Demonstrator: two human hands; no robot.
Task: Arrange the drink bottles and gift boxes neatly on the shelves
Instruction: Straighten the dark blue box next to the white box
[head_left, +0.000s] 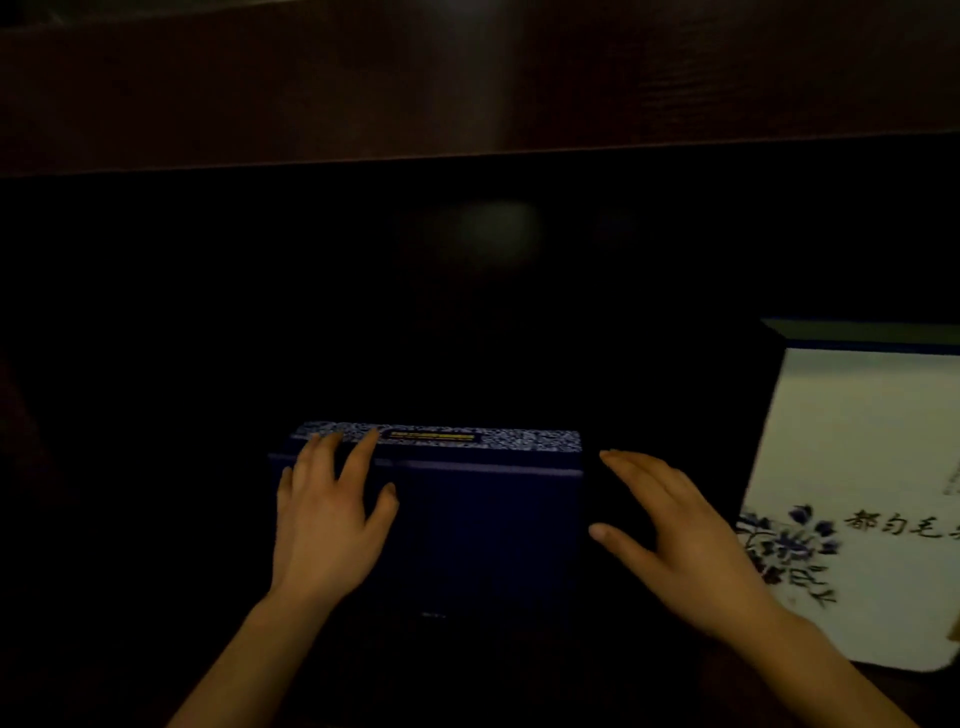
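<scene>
Left hand (327, 525) on blue gift box (483, 525)

Darkness swallows the shelf (311, 104) recess beyond the left hand (327, 525). The white gift box (857, 467), right of the right hand (691, 545), runs off the frame's edge, its lettering cut short. The blue gift box (478, 519) bears a label (431, 435) past the left hand, too blurred to read.
</scene>
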